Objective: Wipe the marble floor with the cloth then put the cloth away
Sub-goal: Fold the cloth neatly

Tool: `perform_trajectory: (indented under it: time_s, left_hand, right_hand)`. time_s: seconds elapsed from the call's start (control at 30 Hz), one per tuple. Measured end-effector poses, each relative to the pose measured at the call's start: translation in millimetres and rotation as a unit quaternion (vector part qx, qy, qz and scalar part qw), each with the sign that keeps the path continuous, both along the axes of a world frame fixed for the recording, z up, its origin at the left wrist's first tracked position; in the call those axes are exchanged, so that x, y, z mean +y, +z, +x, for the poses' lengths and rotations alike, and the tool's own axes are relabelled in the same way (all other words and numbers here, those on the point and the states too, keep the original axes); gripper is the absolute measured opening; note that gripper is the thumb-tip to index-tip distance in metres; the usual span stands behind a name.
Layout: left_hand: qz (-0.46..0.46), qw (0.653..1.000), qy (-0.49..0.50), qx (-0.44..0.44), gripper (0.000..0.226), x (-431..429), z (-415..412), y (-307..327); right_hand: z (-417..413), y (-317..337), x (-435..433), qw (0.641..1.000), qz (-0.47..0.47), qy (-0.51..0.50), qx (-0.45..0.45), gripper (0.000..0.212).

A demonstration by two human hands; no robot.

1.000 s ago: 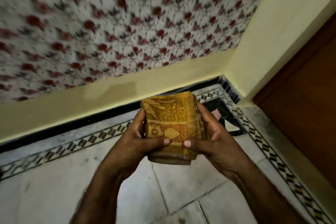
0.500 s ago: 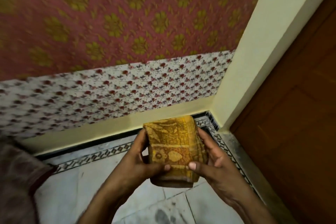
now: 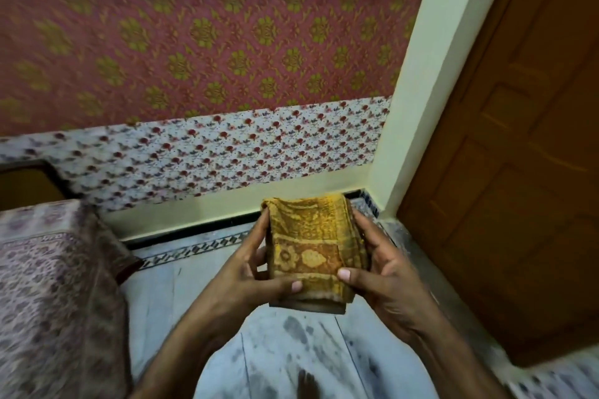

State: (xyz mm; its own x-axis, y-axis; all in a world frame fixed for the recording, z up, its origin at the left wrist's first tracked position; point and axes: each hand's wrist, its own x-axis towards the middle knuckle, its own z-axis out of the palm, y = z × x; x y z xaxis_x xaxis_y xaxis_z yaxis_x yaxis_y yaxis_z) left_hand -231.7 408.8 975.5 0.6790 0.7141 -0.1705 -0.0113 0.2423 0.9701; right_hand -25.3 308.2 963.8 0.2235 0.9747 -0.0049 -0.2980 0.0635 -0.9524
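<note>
**Folded cloth held in both hands above the floor**

Head view: The cloth [image 3: 308, 243] is yellow and orange with a flower pattern. It is folded into a thick packet and is held upright in the air, in front of the person, above the marble floor [image 3: 227, 272]. It does not touch the floor.

The left hand [image 3: 246, 275] grips the left side of the cloth. Its thumb lies across the lower front, and its fingers reach up along the left edge. The right hand [image 3: 385, 272] grips the right side in the same manner, with its thumb pressed on the lower front and its fingers curled around the layered right edge. The two thumb tips are near each other but apart.

The floor is pale, with thin joints between the slabs and dark smudges [image 3: 295, 329] just under the hands. A black and white patterned border [image 3: 201, 248] runs along the foot of the wall.

The wall has pink wallpaper [image 3: 194, 26] with green-gold flowers above and a white band [image 3: 227, 152] with small red flowers below. At the right stand a cream pillar [image 3: 418, 91] and a brown wooden door [image 3: 518, 172]. At the left is a piece of furniture under a printed cover [image 3: 48, 285].
</note>
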Motion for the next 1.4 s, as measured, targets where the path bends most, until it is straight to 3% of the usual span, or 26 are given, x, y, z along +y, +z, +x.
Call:
perform_trajectory:
  time_s: [0.33,0.7,0.9,1.07,1.4]
  left_hand:
    - [-0.019,0.999,0.026,-0.028,0.111,-194,-62,22]
    - [0.035,0.997,0.036,-0.058,0.107,-429,-54,16]
    - [0.02,0.996,0.037,-0.075,0.11,-580,-38,-1]
    - [0.009,0.997,-0.002,-0.077,0.107,-670,-46,-3]
    - [-0.003,0.997,-0.044,-0.059,0.102,-797,-67,-26]
  right_hand:
    - [-49,25,-183,0.999,-0.01,0.033,-0.028,0.085]
    - [-38,25,-411,0.997,0.001,0.052,-0.05,0.087]
    - [-27,25,-560,0.993,-0.013,0.059,-0.106,0.103]
    - [-34,21,-665,0.988,-0.017,0.081,-0.127,0.077]
    - [-75,-11,-826,0.995,-0.027,0.012,-0.1,0.079]
